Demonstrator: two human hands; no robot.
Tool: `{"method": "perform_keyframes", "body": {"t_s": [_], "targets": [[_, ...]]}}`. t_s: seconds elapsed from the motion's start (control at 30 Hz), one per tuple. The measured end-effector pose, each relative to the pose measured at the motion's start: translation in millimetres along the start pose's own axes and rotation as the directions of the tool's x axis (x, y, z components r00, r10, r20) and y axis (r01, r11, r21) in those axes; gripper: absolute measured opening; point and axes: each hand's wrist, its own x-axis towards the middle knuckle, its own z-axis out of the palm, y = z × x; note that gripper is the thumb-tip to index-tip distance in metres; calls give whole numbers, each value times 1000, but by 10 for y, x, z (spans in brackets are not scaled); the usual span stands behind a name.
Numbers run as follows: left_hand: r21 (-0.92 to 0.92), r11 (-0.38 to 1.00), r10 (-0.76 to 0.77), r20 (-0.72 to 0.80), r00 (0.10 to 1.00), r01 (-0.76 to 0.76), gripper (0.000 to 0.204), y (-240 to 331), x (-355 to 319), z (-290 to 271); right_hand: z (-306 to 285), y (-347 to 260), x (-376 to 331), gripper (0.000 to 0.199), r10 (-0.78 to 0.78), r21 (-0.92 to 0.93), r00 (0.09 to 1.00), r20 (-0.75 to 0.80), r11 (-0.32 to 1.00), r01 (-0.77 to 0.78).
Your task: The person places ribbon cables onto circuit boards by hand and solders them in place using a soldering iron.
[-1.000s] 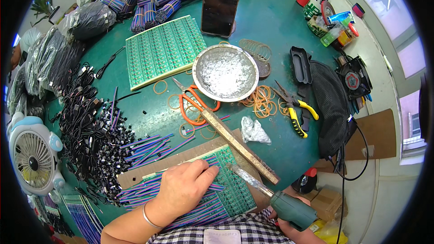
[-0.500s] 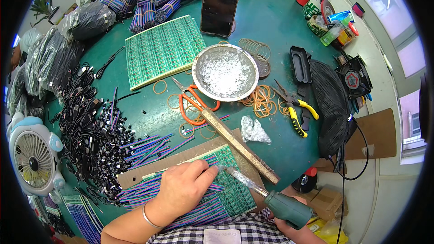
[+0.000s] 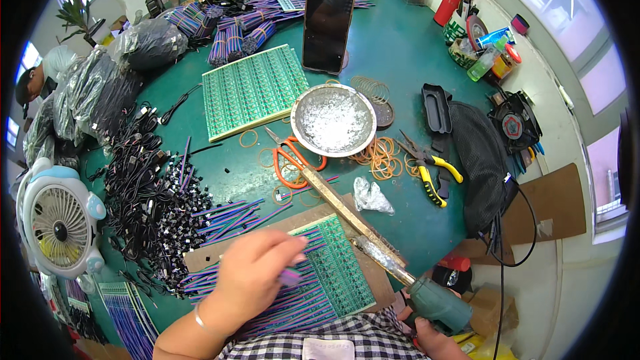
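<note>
**Soldering bench, head cam view**

Only one view here, looking down from the head. The left hand (image 3: pixel 257 273) is loosely curled, fingers bent down, pinching a small purple bit at the fingertips and resting on the purple ribbon wires (image 3: pixel 293 303) laid over the green circuit board (image 3: pixel 340 270) near the table's front edge. The right hand (image 3: pixel 433 340) is wrapped tight around the teal handle of the soldering iron (image 3: pixel 400 273) at the bottom edge. The iron's long axis runs diagonally, handle at lower right, tip pointing up-left over the board's right side, just beside a long wooden stick (image 3: pixel 337 203) lying on the same diagonal. Farther back, the metal bowl (image 3: pixel 303 103) holds a heap of silvery white bits, with orange scissors (image 3: pixel 290 160) just left of it.
</note>
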Motion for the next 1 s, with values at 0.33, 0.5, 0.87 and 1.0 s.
{"method": "perform_keyframes", "body": {"t_s": [0.33,0.5,0.87,1.0], "targets": [[-628,-343,-285,778,559,699,47,174,-339,263,-9,-95,-16,54,278,161,960,45,946,-282],[-578,-315,-315,812,492,752,29,231,-276,314,-29,23,-92,54,274,187,961,21,944,-273],[-661,-245,-355,742,568,710,16,183,-284,288,27,-211,169,54,229,113,965,129,963,-243],[-633,-169,-385,748,540,756,16,175,-181,190,-15,-204,161,50,287,80,945,156,950,-302]]}}
